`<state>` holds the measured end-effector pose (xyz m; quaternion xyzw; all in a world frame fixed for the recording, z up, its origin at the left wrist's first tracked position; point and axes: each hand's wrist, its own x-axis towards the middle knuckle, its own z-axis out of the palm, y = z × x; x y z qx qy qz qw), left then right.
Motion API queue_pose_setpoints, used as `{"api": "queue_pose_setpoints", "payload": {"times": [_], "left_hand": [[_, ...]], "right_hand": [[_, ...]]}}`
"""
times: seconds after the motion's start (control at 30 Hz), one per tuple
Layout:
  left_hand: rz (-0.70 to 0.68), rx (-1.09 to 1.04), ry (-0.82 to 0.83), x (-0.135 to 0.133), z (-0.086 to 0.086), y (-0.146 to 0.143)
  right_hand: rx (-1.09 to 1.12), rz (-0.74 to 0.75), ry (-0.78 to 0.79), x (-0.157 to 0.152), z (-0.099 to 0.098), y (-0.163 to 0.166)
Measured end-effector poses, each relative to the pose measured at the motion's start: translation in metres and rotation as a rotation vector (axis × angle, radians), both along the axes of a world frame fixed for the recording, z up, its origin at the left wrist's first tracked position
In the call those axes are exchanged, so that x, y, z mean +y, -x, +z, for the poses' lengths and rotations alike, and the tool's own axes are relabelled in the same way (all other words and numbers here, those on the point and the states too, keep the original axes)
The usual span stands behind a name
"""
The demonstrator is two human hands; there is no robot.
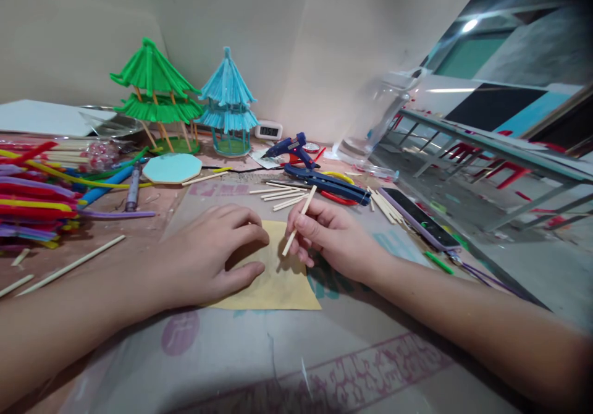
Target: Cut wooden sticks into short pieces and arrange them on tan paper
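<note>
My right hand (324, 235) is closed in a pinch on a thin wooden stick (300, 219), which slants up and to the right with its lower end over a yellow sheet of sandpaper (282, 284). My left hand (213, 253) rests on the left part of that sheet, its fingers spread and curved, pressing it to the table. Nothing is gripped in the left hand.
Cut wooden sticks (280, 194) lie behind the hands, beside blue cutters (328, 182), a blue glue gun (290, 148) and a phone (419, 219). Green pagoda model (155, 96) and blue pagoda model (228, 105) stand at the back. Coloured pipe cleaners (32, 198) pile at left.
</note>
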<state>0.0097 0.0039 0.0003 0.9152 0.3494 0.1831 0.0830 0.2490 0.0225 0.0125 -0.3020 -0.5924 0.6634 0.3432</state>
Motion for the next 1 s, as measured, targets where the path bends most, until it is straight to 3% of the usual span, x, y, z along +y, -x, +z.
{"api": "queue_pose_setpoints", "payload": {"times": [0.23,0.37,0.47,0.57,0.73,0.9,1.0], "left_hand": [[0.019,0.015,0.019,0.001,0.000,-0.001],[0.008,-0.018,-0.002,0.001,-0.003,-0.001],[-0.012,-0.025,0.006,0.001,-0.004,0.000],[-0.033,-0.016,0.008,0.002,-0.004,0.001],[-0.020,0.000,-0.002,0.002,-0.006,0.000],[-0.027,-0.012,-0.020,0.002,-0.008,0.000],[-0.017,0.001,-0.022,0.002,-0.006,0.000]], "right_hand": [[-0.176,-0.065,-0.171,-0.004,0.005,0.004],[-0.340,-0.050,-0.536,-0.009,0.004,0.002],[-0.470,0.043,-0.835,-0.015,0.005,0.000],[-0.553,0.156,-0.982,-0.016,0.005,-0.001],[-0.645,0.093,-1.081,-0.008,0.004,0.000],[-0.602,0.253,-1.042,-0.008,0.006,0.002],[-0.674,0.126,-1.098,-0.007,0.006,0.002]]}}
